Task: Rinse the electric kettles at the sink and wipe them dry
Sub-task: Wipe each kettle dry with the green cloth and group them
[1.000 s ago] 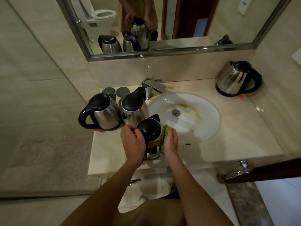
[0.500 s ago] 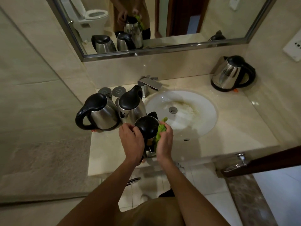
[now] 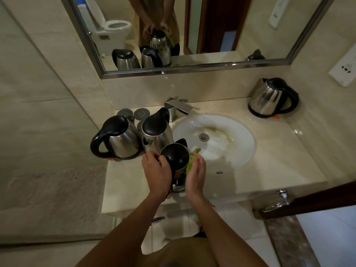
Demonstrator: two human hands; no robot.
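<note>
A steel kettle with a black lid (image 3: 175, 157) stands at the counter's front edge, left of the white sink basin (image 3: 240, 151). My left hand (image 3: 157, 173) grips its left side near the handle. My right hand (image 3: 195, 175) presses a green cloth (image 3: 191, 160) against the kettle's right side. Two more steel kettles stand behind it: one far left (image 3: 117, 138), one (image 3: 157, 131) beside the tap. Another kettle (image 3: 272, 97) sits at the counter's back right corner.
The square chrome tap (image 3: 178, 107) stands behind the basin. Two round grey discs (image 3: 141, 113) lie on the counter at the back left. A mirror (image 3: 192, 35) hangs above. A dark door with a chrome handle (image 3: 279, 201) juts in at the right.
My right hand with the green cloth has slid up and then slightly down along the kettle's right side. The camera view has shifted a little. My left hand keeps its hold.
</note>
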